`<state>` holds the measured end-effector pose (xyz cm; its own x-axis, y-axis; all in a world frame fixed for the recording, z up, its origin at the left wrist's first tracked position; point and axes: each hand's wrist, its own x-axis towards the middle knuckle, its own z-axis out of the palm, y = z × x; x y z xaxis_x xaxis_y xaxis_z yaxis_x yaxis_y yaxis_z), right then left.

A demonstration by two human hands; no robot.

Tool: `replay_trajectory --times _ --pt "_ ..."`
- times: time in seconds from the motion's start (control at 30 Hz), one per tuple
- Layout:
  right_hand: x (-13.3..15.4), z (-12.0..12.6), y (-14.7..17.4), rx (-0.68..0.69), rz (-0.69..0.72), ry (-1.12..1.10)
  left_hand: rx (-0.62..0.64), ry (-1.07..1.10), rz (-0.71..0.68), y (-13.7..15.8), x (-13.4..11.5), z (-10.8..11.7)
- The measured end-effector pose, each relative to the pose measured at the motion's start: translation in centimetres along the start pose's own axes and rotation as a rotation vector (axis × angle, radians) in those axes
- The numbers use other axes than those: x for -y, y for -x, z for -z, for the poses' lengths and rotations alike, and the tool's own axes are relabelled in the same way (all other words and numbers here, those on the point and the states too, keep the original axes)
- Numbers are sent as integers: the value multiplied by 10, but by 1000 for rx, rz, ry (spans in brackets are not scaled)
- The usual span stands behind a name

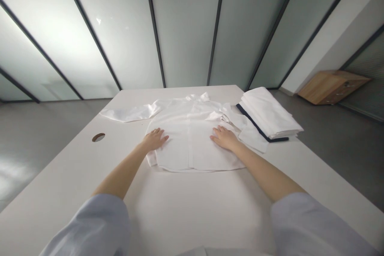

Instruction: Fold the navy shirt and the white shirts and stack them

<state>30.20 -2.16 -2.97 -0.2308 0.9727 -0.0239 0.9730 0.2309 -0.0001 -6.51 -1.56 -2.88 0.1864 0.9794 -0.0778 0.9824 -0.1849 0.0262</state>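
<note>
A white long-sleeved shirt lies spread on the table, its collar at the far side and its hem toward me. My left hand rests flat on the shirt's left side, fingers spread. On the right side of the shirt, my right hand lies flat with its fingers apart. One sleeve stretches out to the left. The other sleeve lies at the right, bunched and creased near the shoulder.
To the right of the shirt, a stack of folded white cloth sits on a dark folded cloth. The white table has a round hole at the left. Beyond stand frosted glass panels and a wooden cabinet.
</note>
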Motion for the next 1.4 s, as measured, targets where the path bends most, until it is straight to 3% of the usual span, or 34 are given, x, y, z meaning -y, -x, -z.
replay_trajectory --times 0.17,0.3,0.4,0.5,0.7,0.93,1.13,1.2,1.3,1.4 --pt "5 30 12 118 -68 6 150 31 20 20 2 29" --pt "6 41 -6 36 -59 -73 211 -30 121 19 -11 49" --pt "7 28 -27 -71 77 -110 56 -63 121 3 -23 42" --pt "9 3 -40 -94 60 -88 -88 -45 90 -12 -22 20" --pt "-2 -18 -50 -80 -86 -98 -47 -27 129 -21 -4 -9" --pt "0 -19 -41 -44 -32 -78 -65 -85 168 -11 -9 -8" --pt "15 -6 -14 -88 182 -26 -1 -67 371 -15 -16 23" --pt "19 1 -13 -133 227 -21 -9 -73 370 -23 -21 30" --pt "23 4 -23 -169 159 -56 -110 -108 248 -35 -30 27" --pt "22 -5 -39 -124 -16 -82 -140 -74 180 -43 -34 12"
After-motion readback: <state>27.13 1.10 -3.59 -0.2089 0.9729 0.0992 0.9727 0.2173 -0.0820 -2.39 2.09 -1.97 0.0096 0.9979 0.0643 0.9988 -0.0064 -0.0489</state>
